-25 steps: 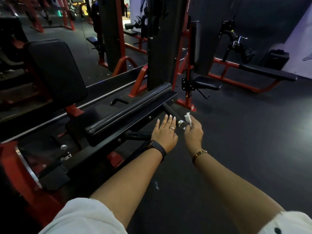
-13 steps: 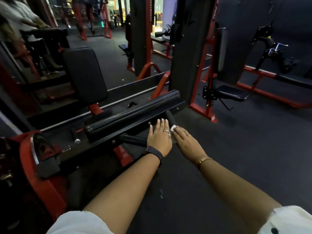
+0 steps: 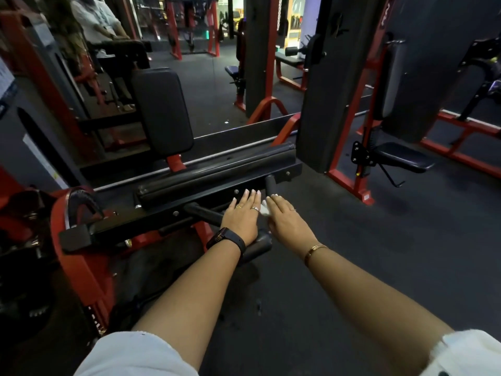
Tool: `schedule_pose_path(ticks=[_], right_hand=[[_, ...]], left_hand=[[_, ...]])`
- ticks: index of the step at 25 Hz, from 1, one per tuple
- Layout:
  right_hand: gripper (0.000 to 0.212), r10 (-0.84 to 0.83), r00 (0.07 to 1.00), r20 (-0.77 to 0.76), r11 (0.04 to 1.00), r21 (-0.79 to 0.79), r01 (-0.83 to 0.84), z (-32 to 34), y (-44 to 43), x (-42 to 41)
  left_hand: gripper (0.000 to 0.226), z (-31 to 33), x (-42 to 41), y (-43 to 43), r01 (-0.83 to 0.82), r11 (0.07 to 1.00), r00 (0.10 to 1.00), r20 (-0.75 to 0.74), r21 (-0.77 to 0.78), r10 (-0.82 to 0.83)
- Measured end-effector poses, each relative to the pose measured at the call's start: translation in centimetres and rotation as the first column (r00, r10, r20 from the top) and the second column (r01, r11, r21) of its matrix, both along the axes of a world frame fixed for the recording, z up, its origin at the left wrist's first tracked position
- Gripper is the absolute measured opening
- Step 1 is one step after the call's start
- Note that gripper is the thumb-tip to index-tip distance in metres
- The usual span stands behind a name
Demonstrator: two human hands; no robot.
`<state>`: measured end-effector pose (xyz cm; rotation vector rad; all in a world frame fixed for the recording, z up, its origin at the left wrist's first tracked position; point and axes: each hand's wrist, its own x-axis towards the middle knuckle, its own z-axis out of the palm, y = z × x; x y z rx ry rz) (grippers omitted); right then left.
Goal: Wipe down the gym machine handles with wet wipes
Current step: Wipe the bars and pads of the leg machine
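**Both grips flat at the machine's handles, wipe between them**

The left grip (image 3: 242, 217) lay flat, with fingers straight and together, on the long black handle (image 3: 202, 211). The handle's rounded end showed past the wrist at 5 o'clock of that grip. The right grip (image 3: 288, 222) lay just beside it at 3 o'clock, with fingers also straight and curled round nothing; its thumb was hidden. The wet wipe (image 3: 264, 210) showed as a white scrap at the inner edge of the right grip, between the two grips and partly under its fingers. At 12 o'clock of the right fingertips, the short handle stub (image 3: 271, 184) projected from the lower edge of the frame bar (image 3: 206, 194). Whether the fingertips touched the stub could not be told.

From 9 to 12 o'clock of the grips, the long black pad (image 3: 217, 169), the frame bar and the red side plate (image 3: 81, 253) closed the space. From 1 to 6 o'clock the dark floor (image 3: 352, 253) lay open. It was bounded at 2 o'clock by the neighbouring seat (image 3: 404, 157) and its red base rail (image 3: 349, 183).
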<state>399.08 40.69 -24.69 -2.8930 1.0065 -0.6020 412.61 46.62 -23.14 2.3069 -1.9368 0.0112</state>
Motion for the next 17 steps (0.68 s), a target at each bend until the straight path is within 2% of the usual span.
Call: schedule_pose_path(ticks=[1,4,5,7,8,9,10,11,12,13,15,17], right_hand=[[0.056,0.015,0.999,-0.032,1.0,-0.016,-0.015,0.0,-0.1,0.4],[0.052,0.247,0.949,-0.196,0.924,-0.247,-0.291,0.0,-1.0,-0.4],[0.049,0.313,0.929,-0.199,0.882,-0.301,-0.362,-0.1,-1.3,-1.1],[0.048,0.326,0.938,-0.12,0.874,-0.339,-0.347,-0.6,-1.4,-2.6],[0.048,0.281,0.96,-0.007,0.918,-0.29,-0.271,-0.9,-1.3,-2.6],[0.047,0.191,0.968,0.165,0.973,-0.163,-0.165,-0.9,-1.0,-2.0],[0.044,0.028,0.942,0.334,0.998,0.044,-0.045,-0.4,-0.9,-0.9],[0.041,-0.14,0.899,0.414,0.964,0.264,0.028,0.4,-1.2,0.3],[0.041,-0.253,0.875,0.412,0.893,0.448,0.047,1.2,-1.7,1.3],[0.04,-0.28,0.881,0.381,0.838,0.545,0.031,1.5,-2.3,2.0],[0.039,-0.214,0.895,0.391,0.809,0.584,-0.061,1.1,-2.7,1.8],[0.036,-0.109,0.894,0.435,0.856,0.497,-0.138,0.4,-2.2,0.2]], left_hand=[[0.073,-0.1,-0.1,0.1,-0.006,1.0,1.0,0.005,-0.012,0.006],[0.073,-0.2,-0.3,-0.1,-0.013,0.999,1.0,0.001,-0.045,0.013],[0.074,-0.2,-0.3,-0.1,-0.013,0.999,1.0,-0.002,-0.051,0.013],[0.076,-0.4,-0.3,-0.1,-0.009,0.998,1.0,0.002,-0.064,0.009],[0.076,-0.5,-0.3,-0.1,-0.008,0.998,1.0,0.011,-0.067,0.008],[0.076,-0.6,-0.2,0.0,-0.006,0.998,1.0,0.016,-0.068,0.008],[0.075,-0.6,-0.2,0.0,-0.007,0.997,1.0,0.017,-0.074,0.008],[0.075,-0.5,-0.2,0.0,-0.006,0.997,1.0,0.015,-0.077,0.007],[0.074,-0.4,-0.2,-0.1,-0.004,0.997,1.0,0.01,-0.077,0.005],[0.073,-0.3,-0.2,-0.1,-0.005,0.997,1.0,0.006,-0.073,0.006],[0.07,-0.4,-0.4,-0.1,-0.037,0.998,0.999,0.002,-0.057,0.037],[0.068,-0.3,-0.6,-0.1,-0.1,0.995,0.995,-0.019,-0.03,0.099]])
